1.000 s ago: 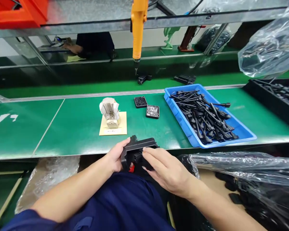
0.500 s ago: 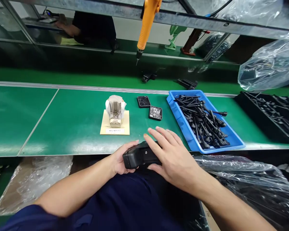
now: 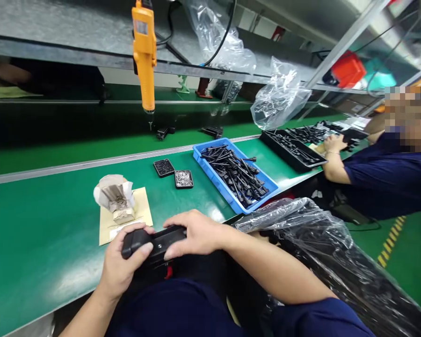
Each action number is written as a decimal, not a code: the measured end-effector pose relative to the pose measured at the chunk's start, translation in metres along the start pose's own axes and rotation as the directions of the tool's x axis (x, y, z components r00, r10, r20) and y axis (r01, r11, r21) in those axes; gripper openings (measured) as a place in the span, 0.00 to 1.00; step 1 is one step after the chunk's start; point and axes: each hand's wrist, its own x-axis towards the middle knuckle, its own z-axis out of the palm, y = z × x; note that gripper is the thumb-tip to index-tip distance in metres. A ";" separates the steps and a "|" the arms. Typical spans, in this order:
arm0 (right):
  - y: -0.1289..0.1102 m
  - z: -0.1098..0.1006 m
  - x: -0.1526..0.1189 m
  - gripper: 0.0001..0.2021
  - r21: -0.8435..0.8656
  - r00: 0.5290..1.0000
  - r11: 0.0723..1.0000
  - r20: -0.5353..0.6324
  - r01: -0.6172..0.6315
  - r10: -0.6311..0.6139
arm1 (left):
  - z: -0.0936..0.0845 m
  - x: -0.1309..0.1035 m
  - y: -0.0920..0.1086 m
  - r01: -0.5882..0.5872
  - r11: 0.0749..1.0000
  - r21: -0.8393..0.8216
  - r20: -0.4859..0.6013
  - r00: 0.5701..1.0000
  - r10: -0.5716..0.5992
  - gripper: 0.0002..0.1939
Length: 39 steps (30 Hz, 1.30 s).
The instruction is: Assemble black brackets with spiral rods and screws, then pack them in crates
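**A:** Since half a second ago your view has swung right, so there's now a co-worker [image 3: 389, 173] at 3 o'clock, and your right hand [image 3: 192, 231] isn't splayed flat over the part any more. It has curled down onto it.

**B:** Yep. You've got the black plastic housing [image 3: 154, 241] pinched from both ends, just off the near edge of the green surface [image 3: 38, 243], above your lap. Left hand [image 3: 121, 267] is clenched round the rounded end at 7 o'clock, thumb on top. Right hand is grasping the other end, fingers draped over it.

**A:** Why over the lap and not flat on the surface?

**B:** My guess is that two hands close to the body give you more squeeze and a steadier hold. There's a red bit [image 3: 168, 271] poking out underneath, can't tell what it is.

**A:** And the rest sits within reach?

**B:** Looks that way. Paper-wrapped bundle on a card [image 3: 117, 201] at 11 o'clock, two small dishes of tiny parts [image 3: 173, 173] at 12, blue tray of black rods [image 3: 235, 175] at 1, and the orange driver [image 3: 144, 51] hanging overhead, so it drops straight to the work spot. Plastic-covered stock [image 3: 319, 243] sits by your right elbow.
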 end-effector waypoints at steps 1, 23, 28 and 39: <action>0.014 -0.009 0.008 0.26 0.026 0.998 0.999 -0.062 -0.031 0.032 | -0.003 0.003 0.001 0.052 0.999 0.007 -0.028 0.998 -0.052 0.24; 0.032 -0.082 -0.004 0.20 0.363 0.738 0.928 -0.605 -0.078 0.299 | -0.060 0.022 0.024 -0.135 0.976 -0.169 -0.231 0.968 0.094 0.20; 0.006 -0.035 -0.011 0.21 0.426 0.851 0.905 -0.469 -0.015 0.235 | -0.056 0.024 0.023 -0.141 0.959 -0.245 -0.198 0.976 0.093 0.19; 0.013 -0.021 -0.004 0.20 0.420 0.850 0.907 -0.472 -0.018 0.235 | -0.063 0.022 0.024 -0.102 0.925 -0.367 -0.203 0.979 0.027 0.19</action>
